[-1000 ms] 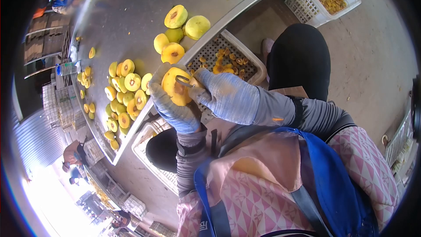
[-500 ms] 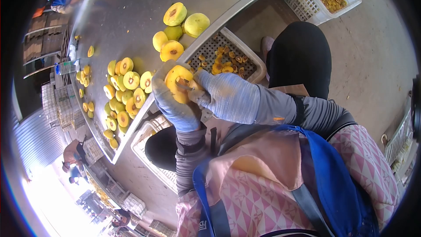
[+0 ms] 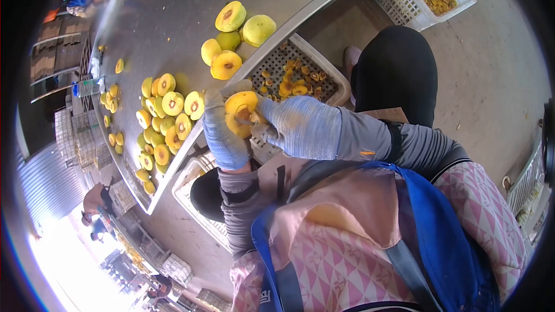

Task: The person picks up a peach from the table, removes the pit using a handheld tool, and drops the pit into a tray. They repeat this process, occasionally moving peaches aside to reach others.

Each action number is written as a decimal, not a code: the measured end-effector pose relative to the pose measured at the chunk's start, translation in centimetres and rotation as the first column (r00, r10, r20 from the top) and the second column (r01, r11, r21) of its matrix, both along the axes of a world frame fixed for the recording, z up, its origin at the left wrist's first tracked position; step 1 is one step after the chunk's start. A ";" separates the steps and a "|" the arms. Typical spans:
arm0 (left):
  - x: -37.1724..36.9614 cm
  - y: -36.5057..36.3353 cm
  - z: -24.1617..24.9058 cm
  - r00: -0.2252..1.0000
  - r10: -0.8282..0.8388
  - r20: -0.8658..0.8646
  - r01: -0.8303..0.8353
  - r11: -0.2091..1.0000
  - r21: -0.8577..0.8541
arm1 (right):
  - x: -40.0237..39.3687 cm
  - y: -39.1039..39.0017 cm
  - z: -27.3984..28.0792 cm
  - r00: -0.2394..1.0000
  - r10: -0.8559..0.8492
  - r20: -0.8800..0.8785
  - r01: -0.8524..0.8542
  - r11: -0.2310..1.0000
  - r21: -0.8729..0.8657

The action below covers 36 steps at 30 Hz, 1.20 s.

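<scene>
My left hand [image 3: 225,133], in a grey-blue knit glove, is closed around a yellow peach half [image 3: 240,106] with its cut face turned up. My right hand [image 3: 298,125], gloved the same way, grips a small metal pitting knife [image 3: 245,121]. Its blade touches the cut face near the pit cavity; the handle is hidden in my fist. Just beyond my hands, on the metal table [image 3: 173,29], lie several peach halves [image 3: 226,65]. A larger pile of halves [image 3: 165,124], many with brown centres, lies to the left.
Below the table edge, a white perforated crate [image 3: 342,84] holds pits and scraps. Another crate [image 3: 462,0], full of scraps, stands on the floor at upper right. A further white crate [image 3: 184,188] is beside my knee. Other people [image 3: 95,199] are in the background.
My left hand has shifted slightly left and the peach half has turned in it. The knife remains at the cut face, in my right hand.
</scene>
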<state>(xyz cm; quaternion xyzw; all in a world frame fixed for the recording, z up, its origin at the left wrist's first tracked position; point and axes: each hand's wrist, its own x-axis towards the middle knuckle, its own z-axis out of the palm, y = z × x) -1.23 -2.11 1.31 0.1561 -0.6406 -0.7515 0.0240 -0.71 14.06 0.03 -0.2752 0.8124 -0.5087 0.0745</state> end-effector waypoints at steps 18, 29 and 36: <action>1.4 1.4 -0.9 0.975 -0.026 -0.222 -0.060 0.925 -0.375 | -1.7 0.1 -0.8 0.458 0.453 0.764 -0.161 0.888 -0.431; 0.7 1.5 -2.0 0.982 0.178 -0.060 -0.185 0.971 -0.152 | -0.1 -0.5 -2.0 0.922 0.045 0.384 0.053 0.969 -0.240; 5.0 -5.3 0.3 0.941 0.265 -0.210 -0.333 0.835 -0.437 | -0.1 0.6 -0.8 0.980 0.018 0.196 -0.040 0.993 0.112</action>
